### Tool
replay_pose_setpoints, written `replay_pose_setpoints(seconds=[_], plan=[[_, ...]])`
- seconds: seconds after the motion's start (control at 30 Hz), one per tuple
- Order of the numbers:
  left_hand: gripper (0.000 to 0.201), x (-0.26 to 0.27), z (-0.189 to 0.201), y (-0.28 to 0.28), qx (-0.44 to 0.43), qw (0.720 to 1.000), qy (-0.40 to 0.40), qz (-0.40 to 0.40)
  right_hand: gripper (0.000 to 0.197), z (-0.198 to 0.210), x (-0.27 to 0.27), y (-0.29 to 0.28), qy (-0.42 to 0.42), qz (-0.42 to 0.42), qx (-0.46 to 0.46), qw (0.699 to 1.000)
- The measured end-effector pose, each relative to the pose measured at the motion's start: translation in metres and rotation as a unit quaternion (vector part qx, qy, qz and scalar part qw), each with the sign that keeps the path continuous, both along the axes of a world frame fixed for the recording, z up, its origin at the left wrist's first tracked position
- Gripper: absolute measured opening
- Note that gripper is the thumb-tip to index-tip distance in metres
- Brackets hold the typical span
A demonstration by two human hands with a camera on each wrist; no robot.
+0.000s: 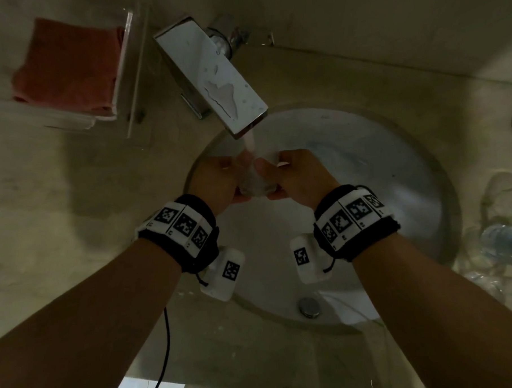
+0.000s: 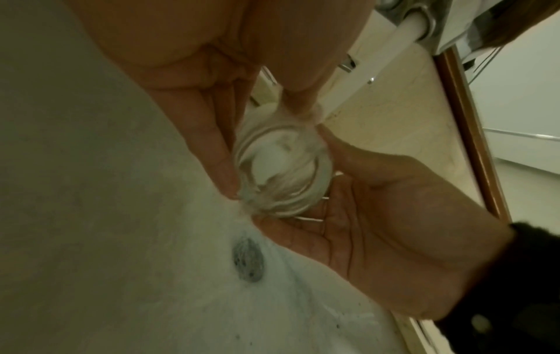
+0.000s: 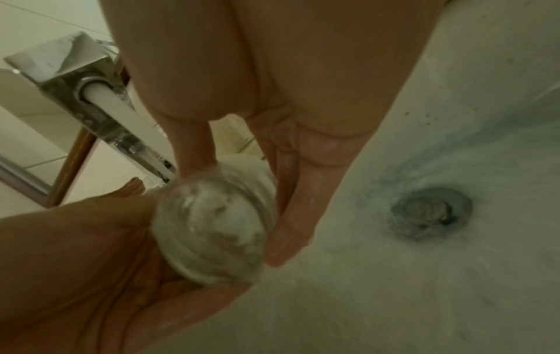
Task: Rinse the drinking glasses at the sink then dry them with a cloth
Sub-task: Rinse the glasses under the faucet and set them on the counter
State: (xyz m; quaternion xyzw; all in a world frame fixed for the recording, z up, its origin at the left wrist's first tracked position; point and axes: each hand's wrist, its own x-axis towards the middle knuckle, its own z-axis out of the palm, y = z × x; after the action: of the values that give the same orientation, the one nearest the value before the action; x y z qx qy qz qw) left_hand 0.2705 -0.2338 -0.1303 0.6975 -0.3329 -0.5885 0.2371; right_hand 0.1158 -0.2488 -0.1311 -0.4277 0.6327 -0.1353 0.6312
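Note:
A clear drinking glass [image 1: 254,185] is held over the sink basin [image 1: 410,204], under the water stream [image 1: 249,141] that runs from the square chrome tap [image 1: 214,78]. My left hand [image 1: 230,177] grips the glass from the left, thumb above and fingers [image 2: 221,155] down its side. From the right, my right hand [image 1: 280,175] holds it too, with its thumb [image 3: 197,148] on the wall and its fingers [image 3: 297,210] alongside. The wrist views look at the wet glass [image 2: 282,167] [image 3: 212,227] end on. A red cloth [image 1: 67,64] lies folded at the back left.
The red cloth sits in a clear tray [image 1: 132,67] on the counter. More clear glassware [image 1: 500,230] stands on the counter right of the basin. The drain [image 3: 430,213] lies below the hands. A chrome plug knob [image 1: 309,307] is on the near rim.

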Motion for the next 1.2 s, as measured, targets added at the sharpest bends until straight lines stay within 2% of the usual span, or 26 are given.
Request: replay_pose_setpoints(seconds=[0.07,0.1,0.13,0.2,0.27,0.3,0.43,0.53,0.7,0.83,0.97,1.07,1.13,1.2], plan=[[0.01,0.002,-0.001,0.0,0.015,0.999,0.041,0.017,0.051,0.001,-0.002,0.0,-0.013,0.007,0.003,1.0],[0.018,0.004,-0.001,0.0,0.009,0.999,0.045,0.001,0.051,0.003,-0.003,0.001,-0.018,0.014,0.004,1.0],[0.035,0.005,-0.003,0.0,-0.008,0.999,0.034,-0.042,0.052,0.004,-0.004,0.001,-0.033,0.011,0.009,0.999],[0.062,0.007,-0.004,0.003,-0.039,0.992,0.0,-0.119,0.064,0.008,-0.004,0.001,-0.016,0.047,-0.015,0.999],[0.075,0.006,0.002,0.005,-0.052,0.992,0.005,-0.119,0.074,0.01,-0.004,0.001,0.028,0.09,-0.073,0.993],[0.079,0.006,0.002,0.005,-0.064,0.992,0.012,-0.111,0.073,0.01,-0.003,0.0,0.017,0.083,-0.076,0.994],[0.075,0.008,0.005,0.007,-0.129,0.983,-0.044,-0.121,0.072,0.009,0.0,0.0,-0.013,0.049,-0.083,0.995],[0.081,0.01,0.002,0.007,-0.145,0.982,-0.031,-0.117,0.078,0.01,0.0,0.001,0.009,0.071,-0.115,0.991],[0.089,0.011,0.003,0.006,-0.154,0.98,-0.023,-0.125,0.077,0.007,-0.001,0.003,-0.002,0.054,-0.132,0.99],[0.082,0.011,0.009,0.009,-0.143,0.983,0.058,-0.094,0.08,0.007,-0.001,0.004,-0.004,0.056,-0.126,0.991],[0.083,0.009,0.005,0.009,-0.132,0.985,0.055,-0.094,0.07,0.012,-0.004,0.0,-0.016,0.045,-0.128,0.991],[0.082,0.007,0.002,0.004,-0.1,0.991,0.027,-0.082,0.074,0.024,-0.007,-0.013,-0.052,-0.025,-0.141,0.988],[0.065,0.006,0.001,0.002,-0.063,0.993,-0.017,-0.097,0.077,0.036,-0.008,-0.024,-0.095,-0.058,-0.161,0.981],[0.039,0.004,0.001,0.003,0.006,0.996,0.002,-0.092,0.088,0.051,-0.006,-0.036,-0.112,-0.064,-0.194,0.972]])
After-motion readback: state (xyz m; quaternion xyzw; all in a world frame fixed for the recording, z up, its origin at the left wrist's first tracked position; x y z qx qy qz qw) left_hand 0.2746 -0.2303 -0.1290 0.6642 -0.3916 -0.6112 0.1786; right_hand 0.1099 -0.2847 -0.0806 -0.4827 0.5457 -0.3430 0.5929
